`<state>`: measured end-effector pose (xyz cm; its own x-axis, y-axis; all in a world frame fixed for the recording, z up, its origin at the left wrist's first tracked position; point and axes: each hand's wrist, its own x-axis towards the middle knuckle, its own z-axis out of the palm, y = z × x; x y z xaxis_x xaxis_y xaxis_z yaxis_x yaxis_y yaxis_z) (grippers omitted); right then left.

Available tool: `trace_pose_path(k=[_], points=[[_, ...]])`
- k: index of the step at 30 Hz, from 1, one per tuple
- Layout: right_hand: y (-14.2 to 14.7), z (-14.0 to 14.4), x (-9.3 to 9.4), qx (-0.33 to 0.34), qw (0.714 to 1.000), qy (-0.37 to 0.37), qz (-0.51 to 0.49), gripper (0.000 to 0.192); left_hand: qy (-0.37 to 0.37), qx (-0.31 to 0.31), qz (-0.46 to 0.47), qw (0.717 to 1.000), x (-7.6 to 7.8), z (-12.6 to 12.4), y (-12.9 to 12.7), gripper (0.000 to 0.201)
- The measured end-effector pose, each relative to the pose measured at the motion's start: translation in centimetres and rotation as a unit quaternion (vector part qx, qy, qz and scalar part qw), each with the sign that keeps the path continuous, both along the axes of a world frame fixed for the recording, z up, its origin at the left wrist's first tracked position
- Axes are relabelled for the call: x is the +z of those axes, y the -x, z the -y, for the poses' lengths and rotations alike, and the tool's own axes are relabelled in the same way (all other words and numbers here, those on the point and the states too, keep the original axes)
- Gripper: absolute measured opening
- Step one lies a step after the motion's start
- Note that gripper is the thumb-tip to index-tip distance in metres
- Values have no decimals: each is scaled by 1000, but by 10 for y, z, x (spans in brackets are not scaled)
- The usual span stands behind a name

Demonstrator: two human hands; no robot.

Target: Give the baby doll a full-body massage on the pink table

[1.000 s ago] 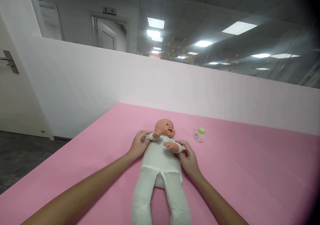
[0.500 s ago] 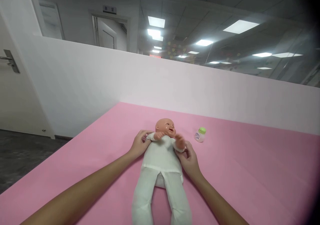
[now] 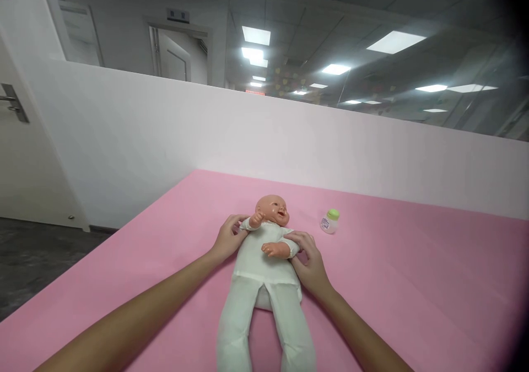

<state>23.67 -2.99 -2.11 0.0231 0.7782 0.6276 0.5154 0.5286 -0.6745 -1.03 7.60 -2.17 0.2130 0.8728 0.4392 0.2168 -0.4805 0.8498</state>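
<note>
1. Centrally, low in the frame, a baby doll (image 3: 266,262) lies on its back on a pink table (image 3: 413,284), head toward the white partition wall (image 3: 206,135) and legs toward the bottom edge.
2. Its white one-piece suit covers the trunk and both legs; the bare head and the two small bare arms show at the top.
3. At the doll's shoulder on the left of the frame, the left hand (image 3: 226,238) rests with its fingers (image 3: 236,221) curled around the upper arm, closed on the sleeve.
4. That doll arm is bent upward, its little fist just beside the chin.
5. On the other side, the right hand (image 3: 311,262) lies against the doll's flank, and its fingers (image 3: 298,236) wrap the sleeve of the other arm, gripping it.
6. That arm lies bent across the doll's chest, hand pointing toward the left of the frame.
7. Both of the person's forearms run in from the bottom edge, one on each side of the doll's legs.
8. Right of the doll's head, near but apart from it, a small bottle (image 3: 329,221) with a green cap stands upright on the table.
9. Upper left, beyond the partition, a doorway (image 3: 177,52) shows, with ceiling lights (image 3: 394,41) across the top of the frame.
</note>
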Motion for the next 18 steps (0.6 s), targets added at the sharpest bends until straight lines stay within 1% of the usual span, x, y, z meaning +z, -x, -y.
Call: trace_pose_path(k=[11, 18], points=[[0, 0, 0, 1, 1000, -5, 6, 46, 3, -4, 13, 1000, -3, -3, 0, 31], [0, 0, -1, -1, 1000, -3, 5, 44, 13, -8, 24, 1000, -1, -1, 0, 33]])
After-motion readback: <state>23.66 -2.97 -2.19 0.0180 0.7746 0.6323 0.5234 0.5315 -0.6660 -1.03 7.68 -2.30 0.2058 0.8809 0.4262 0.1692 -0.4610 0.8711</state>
